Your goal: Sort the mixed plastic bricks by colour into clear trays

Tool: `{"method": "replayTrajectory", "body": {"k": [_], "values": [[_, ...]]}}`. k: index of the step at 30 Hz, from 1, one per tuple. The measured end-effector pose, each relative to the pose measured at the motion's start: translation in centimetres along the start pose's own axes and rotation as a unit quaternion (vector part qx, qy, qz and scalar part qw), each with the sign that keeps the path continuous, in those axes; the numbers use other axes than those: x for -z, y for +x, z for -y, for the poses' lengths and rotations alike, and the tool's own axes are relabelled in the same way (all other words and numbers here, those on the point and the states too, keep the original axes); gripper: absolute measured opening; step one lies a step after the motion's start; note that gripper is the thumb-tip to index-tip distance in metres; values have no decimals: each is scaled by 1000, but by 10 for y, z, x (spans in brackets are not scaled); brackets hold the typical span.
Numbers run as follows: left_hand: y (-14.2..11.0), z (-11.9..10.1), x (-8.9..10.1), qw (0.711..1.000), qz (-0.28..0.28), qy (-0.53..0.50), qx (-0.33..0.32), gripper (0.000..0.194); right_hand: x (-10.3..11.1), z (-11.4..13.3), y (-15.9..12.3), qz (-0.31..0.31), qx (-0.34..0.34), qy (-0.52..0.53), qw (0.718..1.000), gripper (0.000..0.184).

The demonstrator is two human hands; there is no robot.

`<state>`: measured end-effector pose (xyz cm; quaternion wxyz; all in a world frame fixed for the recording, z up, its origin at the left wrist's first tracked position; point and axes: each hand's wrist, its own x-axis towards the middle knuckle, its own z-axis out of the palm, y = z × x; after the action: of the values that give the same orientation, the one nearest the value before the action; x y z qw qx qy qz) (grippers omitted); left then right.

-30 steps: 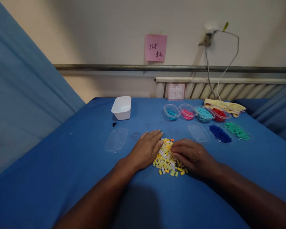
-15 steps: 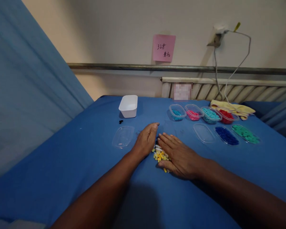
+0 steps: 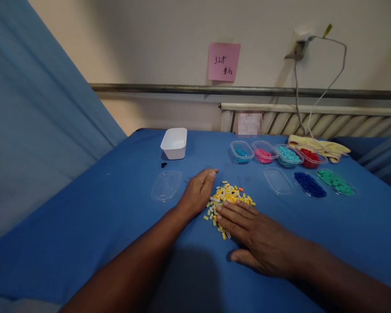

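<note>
A loose pile of small yellow and white plastic pieces [image 3: 230, 191], with an orange one among them, lies on the blue cloth. My right hand [image 3: 247, 230] rests palm down over the near part of the pile, fingers stretched out and thumb spread, hiding the pieces below it. Standing on its edge at the pile's left side is my left hand [image 3: 200, 189], its fingers straight and together, like a wall beside the pieces. Neither hand grips anything that I can see.
A white tub [image 3: 174, 150], small black pieces [image 3: 164, 165] and a clear lid [image 3: 166, 186] are at left. At right stand clear tubs of blue [image 3: 242, 155], pink [image 3: 264, 155], turquoise [image 3: 288, 155] and red [image 3: 310, 158] pieces, with lids holding dark blue [image 3: 309, 184] and green [image 3: 336, 182] ones.
My right hand has slid toward me and slightly right, baring more of the yellow and white pile. My left hand stays almost where it was.
</note>
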<state>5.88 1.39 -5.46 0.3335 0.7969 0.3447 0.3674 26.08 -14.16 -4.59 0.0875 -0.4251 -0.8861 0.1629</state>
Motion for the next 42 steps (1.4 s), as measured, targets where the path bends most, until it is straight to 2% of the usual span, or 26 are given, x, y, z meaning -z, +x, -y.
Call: {"method": "replayTrajectory", "body": {"k": [4,6,8,10,11,13,15,17,19,21,25,27,31,33,39,42], "values": [[-1,3,-2,997,15,46,-63,31,-3,6,-3,-29,42,10,999,83],[-2,0,0,994,33,60,-91,27,1,1,-4,-73,55,6,996,76],[-4,-5,3,988,60,88,-114,23,8,-11,-7,-154,25,-3,988,59],[-6,-11,6,978,94,137,-128,21,15,-29,-12,-240,-38,-9,970,43],[-7,-13,8,972,112,163,-130,21,19,-37,-15,-261,-65,-7,963,38],[-9,-15,11,961,144,199,-130,21,26,-50,-22,-245,-92,11,965,32],[-9,-14,12,955,157,215,-132,22,30,-54,-27,-181,-78,42,979,26],[-10,-14,13,954,146,223,-137,24,32,-52,-29,-121,-53,74,988,22],[-11,-17,12,955,132,218,-152,24,32,-49,-29,-90,-39,92,991,20],[-13,-25,10,952,147,194,-187,24,31,-47,-28,-86,-42,99,990,20],[-18,-40,4,912,254,153,-283,25,33,-52,-29,-111,-63,99,987,20],[-19,-42,3,902,282,153,-291,20,35,-54,-32,-103,-63,109,987,19],[-14,-39,9,916,262,174,-250,20,36,-53,-37,-66,-71,134,986,28],[-12,-35,14,921,247,186,-238,20,34,-51,-36,-68,-72,136,986,25],[-6,-20,19,932,201,208,-220,18,31,-48,-29,-94,-67,176,978,15],[-5,-15,18,940,167,209,-214,18,32,-50,-26,-143,-90,194,966,17]]}}
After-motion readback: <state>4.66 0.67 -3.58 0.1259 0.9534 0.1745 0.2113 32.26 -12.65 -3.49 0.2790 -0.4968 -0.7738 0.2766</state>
